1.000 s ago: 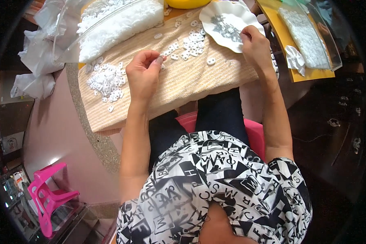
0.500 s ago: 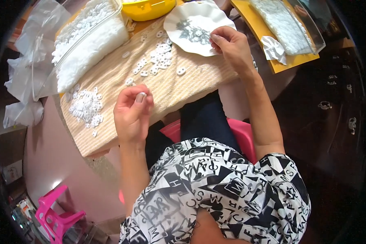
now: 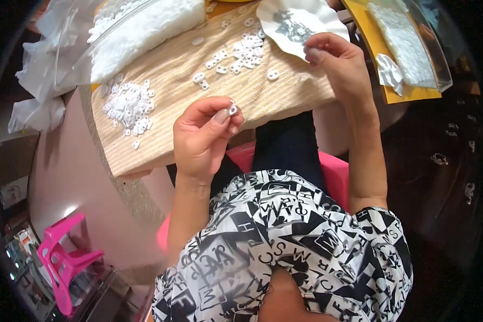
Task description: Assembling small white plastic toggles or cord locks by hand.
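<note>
Between the thumb and fingers of my left hand [image 3: 205,131] is a small white plastic piece [image 3: 232,109] with a hole in it, held above the near edge of the cloth. My right hand [image 3: 335,59] is pinched at the near right rim of a white scalloped plate [image 3: 327,27]. Small grey metal-looking parts [image 3: 295,28] lie heaped on that plate. Whatever the right fingertips hold is too small to make out. A loose group of white pieces [image 3: 247,53] lies left of the plate, and a denser pile [image 3: 127,106] sits at the cloth's left end.
A striped beige cloth [image 3: 166,70] covers the table. A clear bin of white pieces [image 3: 150,40] stands at the far left. To the right, a yellow board [image 3: 383,94] carries another clear container [image 3: 405,48] and crumpled white paper [image 3: 390,74]. A pink stool [image 3: 64,263] stands on the floor.
The view has shifted, so the table things appear farther right and higher. My left hand has turned, and its white piece now shows plainly. My right hand stays near the plate's rim.
</note>
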A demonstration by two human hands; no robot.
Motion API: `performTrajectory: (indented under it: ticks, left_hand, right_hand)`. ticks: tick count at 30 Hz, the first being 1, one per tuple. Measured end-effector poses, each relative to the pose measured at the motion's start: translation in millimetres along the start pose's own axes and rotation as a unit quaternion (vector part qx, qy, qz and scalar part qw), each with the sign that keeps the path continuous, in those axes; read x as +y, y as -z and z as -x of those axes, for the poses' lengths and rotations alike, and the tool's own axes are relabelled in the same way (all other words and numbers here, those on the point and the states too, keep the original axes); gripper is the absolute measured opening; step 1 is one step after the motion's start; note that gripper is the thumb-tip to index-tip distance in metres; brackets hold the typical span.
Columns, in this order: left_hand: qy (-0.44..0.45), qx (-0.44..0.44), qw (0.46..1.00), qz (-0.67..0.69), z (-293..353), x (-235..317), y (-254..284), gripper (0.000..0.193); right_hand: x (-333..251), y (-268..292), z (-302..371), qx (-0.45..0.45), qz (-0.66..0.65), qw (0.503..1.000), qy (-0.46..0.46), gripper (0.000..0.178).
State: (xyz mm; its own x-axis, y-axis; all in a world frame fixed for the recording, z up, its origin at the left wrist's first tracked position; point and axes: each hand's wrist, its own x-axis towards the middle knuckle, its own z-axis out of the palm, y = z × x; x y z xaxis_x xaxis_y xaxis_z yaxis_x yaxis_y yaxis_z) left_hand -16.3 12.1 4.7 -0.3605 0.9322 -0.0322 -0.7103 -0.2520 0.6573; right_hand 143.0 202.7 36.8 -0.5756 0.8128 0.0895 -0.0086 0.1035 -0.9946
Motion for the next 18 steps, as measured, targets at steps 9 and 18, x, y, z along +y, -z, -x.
performTrajectory:
  ticks: [9, 18]
  left_hand:
    - [-0.040, 0.042, 0.997, -0.056, 7, 3, -16, 0.016]
    - [0.005, 0.058, 0.997, -0.053, 6, -3, -16, 0.016]
  right_hand:
    - [-15, -62, 36, -0.184, -0.175, 0.959, -0.123, 0.012]
    - [-12, -40, 19, -0.126, -0.120, 0.982, -0.076, 0.015]
